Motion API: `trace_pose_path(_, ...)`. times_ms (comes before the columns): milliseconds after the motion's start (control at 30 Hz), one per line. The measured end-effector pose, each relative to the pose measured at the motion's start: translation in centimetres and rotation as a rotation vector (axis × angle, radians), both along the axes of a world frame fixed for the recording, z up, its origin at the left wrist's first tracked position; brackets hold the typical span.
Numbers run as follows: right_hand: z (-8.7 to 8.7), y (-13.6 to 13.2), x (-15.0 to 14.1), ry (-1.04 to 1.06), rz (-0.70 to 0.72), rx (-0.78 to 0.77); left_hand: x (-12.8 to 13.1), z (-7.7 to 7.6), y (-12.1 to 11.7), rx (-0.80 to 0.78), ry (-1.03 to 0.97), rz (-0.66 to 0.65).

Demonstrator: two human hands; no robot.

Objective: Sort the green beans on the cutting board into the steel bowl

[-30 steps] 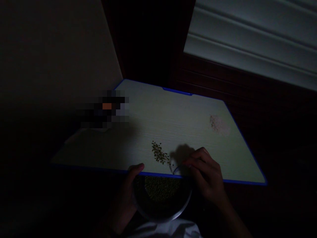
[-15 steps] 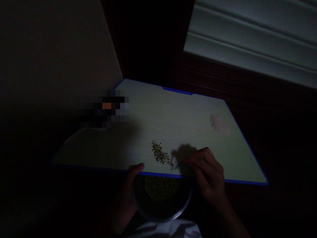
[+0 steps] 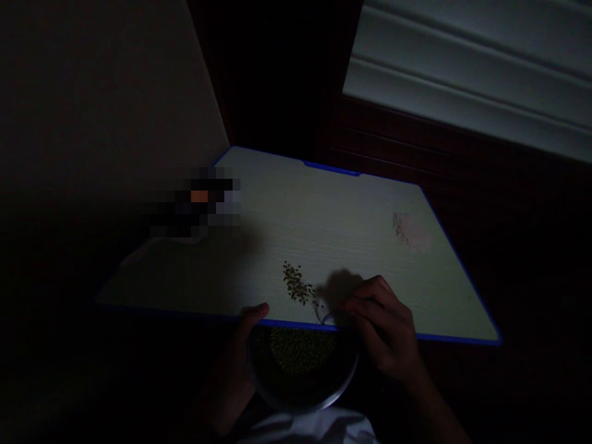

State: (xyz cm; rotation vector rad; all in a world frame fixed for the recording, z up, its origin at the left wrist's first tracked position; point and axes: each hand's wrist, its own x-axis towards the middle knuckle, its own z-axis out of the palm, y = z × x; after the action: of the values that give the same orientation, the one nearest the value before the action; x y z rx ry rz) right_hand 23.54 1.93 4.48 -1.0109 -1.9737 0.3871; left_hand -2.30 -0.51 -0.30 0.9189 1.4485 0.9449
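My left hand (image 3: 235,364) grips the rim of a round metal bowl (image 3: 342,382) held just under the near edge of a pale board with a blue rim (image 3: 361,234). Green beans (image 3: 300,348) lie in the bowl. A small heap of the same green beans (image 3: 297,287) sits on the board near that edge. My right hand (image 3: 386,330) is closed on a small thin tool (image 3: 326,317), too dim to name, at the board's edge beside the heap.
A small pinkish pile (image 3: 409,231) lies at the board's far right. A blurred dark object (image 3: 194,206) sits at the board's left. A pale wall (image 3: 92,92) rises on the left and white slatted panels (image 3: 472,68) at the upper right. The scene is very dark.
My right hand drew the thin tool back from the heap to the board's near edge above the bowl. The left hand and bowl stayed put.
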Motion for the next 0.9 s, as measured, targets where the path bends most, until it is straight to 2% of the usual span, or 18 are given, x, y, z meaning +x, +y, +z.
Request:
trace_pose_path(133,0.0,-0.1,0.0,0.017,-0.021,-0.025,-0.2,-0.5,0.0,-0.023,0.048,-0.026)
trace_pose_path(233,-0.1,-0.1,0.0,0.049,-0.037,-0.017,-0.2,-0.8,0.0,0.004,0.042,0.009)
trace_pose_path(400,-0.2,-0.3,-0.1,0.083,-0.093,-0.031,-0.1,-0.5,0.0,0.005,0.059,0.005)
trace_pose_path(500,-0.1,-1.2,-0.2,0.085,-0.172,-0.102,-0.1,-0.2,-0.2,0.007,0.062,-0.004)
trace_pose_path(600,0.1,-2.6,-0.5,0.050,-0.181,-0.141,0.0,-0.3,-0.4,0.015,0.073,-0.003)
trace_pose_path(767,0.0,-3.8,-2.1,0.010,-0.144,-0.065,-0.1,-0.9,-0.5,0.004,0.079,-0.004)
trace_pose_path(900,-0.4,-3.3,-2.4,-0.028,-0.235,-0.037,-0.5,-1.2,-0.5,0.059,0.065,-0.028)
